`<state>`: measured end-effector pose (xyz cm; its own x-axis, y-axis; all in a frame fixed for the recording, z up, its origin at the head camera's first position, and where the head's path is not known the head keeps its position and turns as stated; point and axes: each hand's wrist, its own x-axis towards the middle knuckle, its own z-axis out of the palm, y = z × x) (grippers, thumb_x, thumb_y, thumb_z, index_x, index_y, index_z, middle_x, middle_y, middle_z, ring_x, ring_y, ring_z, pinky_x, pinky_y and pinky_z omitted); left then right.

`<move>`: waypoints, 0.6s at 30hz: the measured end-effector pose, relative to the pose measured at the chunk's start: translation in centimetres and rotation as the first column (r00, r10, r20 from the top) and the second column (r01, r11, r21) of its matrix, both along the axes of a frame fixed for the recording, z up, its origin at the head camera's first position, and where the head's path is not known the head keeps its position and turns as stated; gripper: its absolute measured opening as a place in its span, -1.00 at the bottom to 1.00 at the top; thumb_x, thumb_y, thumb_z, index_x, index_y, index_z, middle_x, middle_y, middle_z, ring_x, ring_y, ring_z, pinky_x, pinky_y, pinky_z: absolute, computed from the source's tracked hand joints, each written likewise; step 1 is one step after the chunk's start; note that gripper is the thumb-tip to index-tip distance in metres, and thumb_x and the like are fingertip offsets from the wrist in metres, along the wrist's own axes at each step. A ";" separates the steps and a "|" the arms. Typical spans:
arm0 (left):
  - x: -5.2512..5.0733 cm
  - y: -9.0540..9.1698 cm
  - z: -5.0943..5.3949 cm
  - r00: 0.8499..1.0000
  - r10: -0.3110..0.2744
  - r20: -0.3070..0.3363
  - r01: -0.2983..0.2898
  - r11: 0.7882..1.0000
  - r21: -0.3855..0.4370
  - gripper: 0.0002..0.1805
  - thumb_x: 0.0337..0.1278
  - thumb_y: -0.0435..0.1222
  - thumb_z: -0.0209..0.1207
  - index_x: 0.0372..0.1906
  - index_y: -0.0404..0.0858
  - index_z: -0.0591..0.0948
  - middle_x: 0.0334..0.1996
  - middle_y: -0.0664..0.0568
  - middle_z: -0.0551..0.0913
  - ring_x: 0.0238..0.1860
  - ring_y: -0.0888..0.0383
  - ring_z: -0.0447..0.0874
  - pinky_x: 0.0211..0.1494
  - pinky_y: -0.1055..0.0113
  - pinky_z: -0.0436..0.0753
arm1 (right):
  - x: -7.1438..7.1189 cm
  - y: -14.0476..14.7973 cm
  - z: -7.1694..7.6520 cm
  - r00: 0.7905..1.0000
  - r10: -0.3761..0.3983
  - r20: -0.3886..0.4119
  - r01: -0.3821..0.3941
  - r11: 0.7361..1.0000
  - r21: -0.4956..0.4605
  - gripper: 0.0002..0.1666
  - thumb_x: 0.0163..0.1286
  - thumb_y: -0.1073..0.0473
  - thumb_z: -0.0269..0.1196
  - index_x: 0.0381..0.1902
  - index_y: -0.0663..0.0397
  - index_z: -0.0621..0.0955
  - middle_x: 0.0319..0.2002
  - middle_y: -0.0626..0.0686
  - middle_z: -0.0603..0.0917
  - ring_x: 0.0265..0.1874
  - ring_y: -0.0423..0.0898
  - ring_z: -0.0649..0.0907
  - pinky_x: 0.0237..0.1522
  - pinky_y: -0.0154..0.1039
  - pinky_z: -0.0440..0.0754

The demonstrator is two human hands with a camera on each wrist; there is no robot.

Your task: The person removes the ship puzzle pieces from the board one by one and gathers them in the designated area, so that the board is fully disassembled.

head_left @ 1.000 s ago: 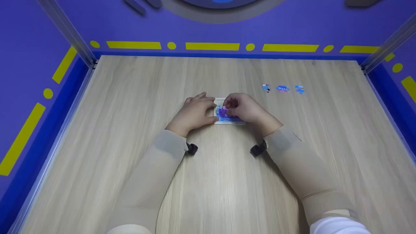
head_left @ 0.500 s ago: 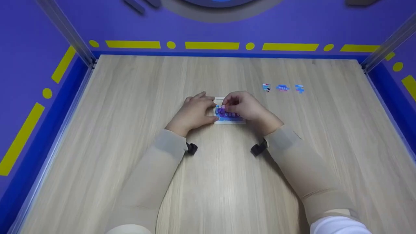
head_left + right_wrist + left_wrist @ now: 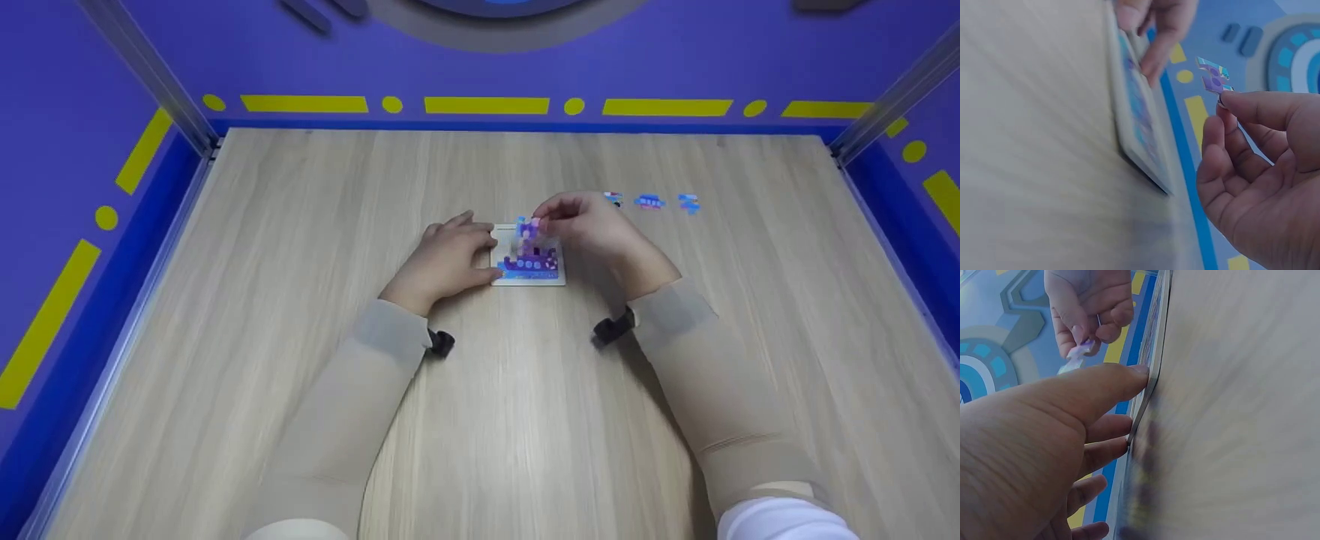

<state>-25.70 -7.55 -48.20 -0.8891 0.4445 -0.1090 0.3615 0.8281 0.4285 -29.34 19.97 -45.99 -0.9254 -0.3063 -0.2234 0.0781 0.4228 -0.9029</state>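
A small pale-framed puzzle tray (image 3: 527,283) lies on the wooden table with purple and blue pieces along its lower part. My left hand (image 3: 444,262) rests beside it, thumb and fingertips touching its left edge, fingers relaxed and spread. Above the tray's upper part, my right hand (image 3: 604,232) pinches a purple and light-blue puzzle piece (image 3: 1216,79) between thumb and index finger, raised clear of the tray in the right wrist view. The left wrist view shows the left hand (image 3: 1044,433) against the tray edge, with the pinched piece (image 3: 1077,357) beyond its thumb.
Three loose puzzle pieces lie behind and right of the tray: one (image 3: 615,199) partly hidden by the right hand, a blue and pink one (image 3: 649,202) and a blue one (image 3: 689,203). Purple-blue panels (image 3: 480,71) stand along the table's back and sides.
My right hand has lifted the purple piece off the tray and moved up and to the right, uncovering more of the tray. The left hand has stayed at the edge.
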 end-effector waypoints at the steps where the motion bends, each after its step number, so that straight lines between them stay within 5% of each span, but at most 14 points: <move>1: 0.0 0.0 0.0 1.000 -0.001 0.000 0.001 1.000 0.001 -0.35 0.51 0.12 0.41 0.51 -0.09 0.69 0.73 0.05 0.48 0.89 -0.13 0.10 0.85 -0.29 0.17 | -0.1 0.4 0.2 1.000 -0.010 0.004 0.010 1.000 0.000 -0.80 0.65 0.21 0.37 0.13 0.04 0.81 -0.06 -0.01 0.73 -0.01 -0.05 0.65 0.07 -0.27 0.68; 18: 0.1 0.0 0.0 1.000 0.005 0.005 -0.005 1.000 0.010 -0.35 0.50 0.11 0.42 0.51 -0.09 0.69 0.74 0.06 0.46 0.89 -0.12 0.09 0.86 -0.28 0.15 | -1.8 7.3 3.1 0.994 -0.095 0.062 0.102 0.988 -0.118 -0.74 0.61 0.31 0.40 0.18 0.27 0.75 -0.16 -0.10 0.88 -0.18 -0.19 0.86 -0.01 -0.31 0.86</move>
<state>-25.62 -7.56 -48.21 -0.8908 0.4412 -0.1088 0.3553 0.8254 0.4387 -31.12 27.27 -42.91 -0.9394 -0.2422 -0.2426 0.1656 0.2992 -0.9397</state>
